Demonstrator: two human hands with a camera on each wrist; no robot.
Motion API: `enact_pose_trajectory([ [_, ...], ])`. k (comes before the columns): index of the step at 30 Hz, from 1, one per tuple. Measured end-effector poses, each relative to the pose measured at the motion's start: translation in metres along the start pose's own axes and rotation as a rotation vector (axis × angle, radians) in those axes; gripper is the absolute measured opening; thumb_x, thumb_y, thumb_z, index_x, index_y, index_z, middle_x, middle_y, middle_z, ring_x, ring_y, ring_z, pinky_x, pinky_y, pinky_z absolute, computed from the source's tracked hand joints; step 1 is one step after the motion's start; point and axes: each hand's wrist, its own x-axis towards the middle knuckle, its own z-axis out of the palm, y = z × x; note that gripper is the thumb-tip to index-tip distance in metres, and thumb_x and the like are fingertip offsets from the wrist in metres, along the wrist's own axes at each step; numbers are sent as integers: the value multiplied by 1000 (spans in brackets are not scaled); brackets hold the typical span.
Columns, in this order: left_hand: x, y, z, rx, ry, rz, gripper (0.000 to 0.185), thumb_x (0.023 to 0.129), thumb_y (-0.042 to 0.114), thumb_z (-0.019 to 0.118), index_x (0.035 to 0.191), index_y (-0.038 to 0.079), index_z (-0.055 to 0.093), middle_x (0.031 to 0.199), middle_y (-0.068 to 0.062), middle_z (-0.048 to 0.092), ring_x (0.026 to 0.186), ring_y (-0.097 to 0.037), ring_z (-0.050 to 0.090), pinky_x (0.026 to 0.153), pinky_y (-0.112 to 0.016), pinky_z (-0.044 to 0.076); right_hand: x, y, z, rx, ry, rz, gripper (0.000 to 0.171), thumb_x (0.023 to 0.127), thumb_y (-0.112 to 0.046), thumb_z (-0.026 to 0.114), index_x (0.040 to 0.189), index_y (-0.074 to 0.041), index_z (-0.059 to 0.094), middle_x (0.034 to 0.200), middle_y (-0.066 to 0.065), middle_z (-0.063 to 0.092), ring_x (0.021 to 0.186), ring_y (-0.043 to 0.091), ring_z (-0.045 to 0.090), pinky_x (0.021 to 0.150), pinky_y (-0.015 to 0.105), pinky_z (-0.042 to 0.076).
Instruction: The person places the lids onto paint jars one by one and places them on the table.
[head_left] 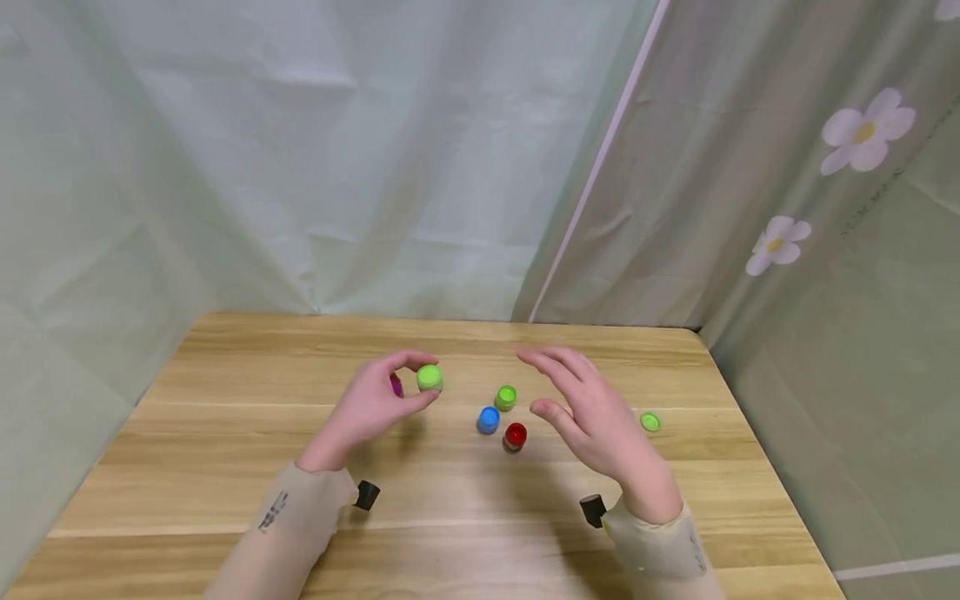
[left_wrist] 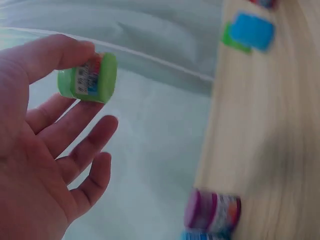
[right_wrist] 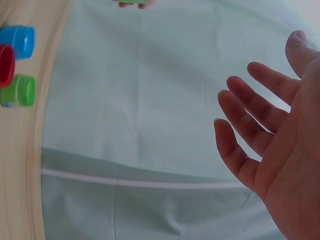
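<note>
While my left hand (head_left: 371,408) pinches a small green pot (head_left: 430,378) between thumb and forefinger above the wooden table (head_left: 225,467), a purple pot (head_left: 396,385) shows just behind it at nine o'clock. At four o'clock from the held pot stand a second green pot (head_left: 506,397), a blue pot (head_left: 488,419) and a red pot (head_left: 515,436), close together. My right hand (head_left: 592,412) hovers beyond them with fingers spread and loose, holding nothing. At its three o'clock lies a loose green lid (head_left: 650,422).

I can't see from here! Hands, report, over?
Left hand pinches green pot, lifted. Right hand open, holds nothing. Blue pot, red pot between hands.
</note>
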Motion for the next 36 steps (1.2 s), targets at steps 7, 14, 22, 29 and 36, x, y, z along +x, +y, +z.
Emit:
enact_pose_trajectory([
  [7,9,-26,1,166,3,12,39,90,14,88,125,8,73,120,-8,70,96,-32,64,82,-38,55,-10,8,-2,-9,-28,16,50,107,-30,68,154,-19,57,148,0,59,136,23,57,110,47,48],
  [14,11,-49,5,278,-2,27,35,88,16,90,118,7,74,112,-8,70,91,-24,67,81,-38,57,-18,15,-2,-22,-94,53,37,107,-29,68,143,-19,68,140,-4,65,128,20,64,104,47,53],
  [22,10,-60,11,371,-27,31,34,90,17,88,120,8,76,119,-9,70,90,-21,61,83,-41,53,-29,22,-2,-25,-113,106,32,107,-27,69,138,-18,71,137,-5,65,123,18,66,102,46,55],
  [29,12,-63,12,430,-34,37,33,89,16,89,118,9,76,120,-9,72,115,-33,65,103,-61,46,-33,23,-2,-23,-116,132,31,107,-28,69,137,-18,72,137,-6,65,123,18,66,102,46,55],
  [36,14,-64,13,444,-50,41,35,89,17,90,120,7,77,115,-8,73,110,-31,62,99,-60,47,-35,25,-3,-26,-113,160,31,107,-28,69,137,-20,72,137,-6,65,122,18,66,102,47,55],
])
